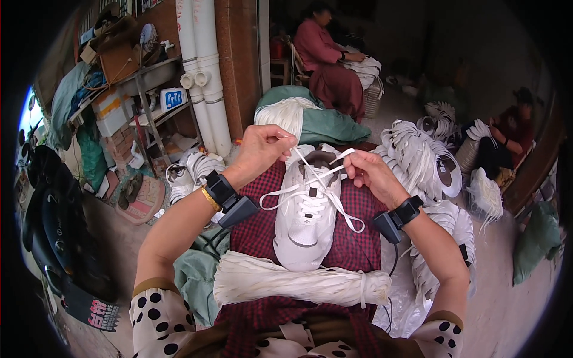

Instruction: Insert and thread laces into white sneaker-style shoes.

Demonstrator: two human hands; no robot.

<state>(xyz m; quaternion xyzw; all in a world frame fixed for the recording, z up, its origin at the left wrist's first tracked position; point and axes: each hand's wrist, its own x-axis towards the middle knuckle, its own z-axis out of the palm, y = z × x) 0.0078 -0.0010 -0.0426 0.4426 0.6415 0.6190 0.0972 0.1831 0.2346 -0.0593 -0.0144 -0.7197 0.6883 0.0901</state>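
A white lace-up shoe (pixel 305 240) rests on a red and black checked cloth (pixel 362 253) in front of me, its toe toward me. The white shoelace (pixel 315 176) is threaded through the lower eyelets, crosses over the tongue and falls in loose loops on both sides. Above the shoe's upper left, my left hand (pixel 262 149) pinches one part of the lace. Another part, near the collar on the right, sits between the fingertips of my right hand (pixel 371 171). Nearer to me, a tied bundle of white laces (pixel 292 281) lies across the cloth.
Stacked white shoe pieces (pixel 412 156) stand on the right, more (pixel 194 173) on the left. A green sack (pixel 334 126) with white laces lies ahead. One person (pixel 322 51) sits behind it, another (pixel 518 128) far right. A dark scooter (pixel 62 224) stands left.
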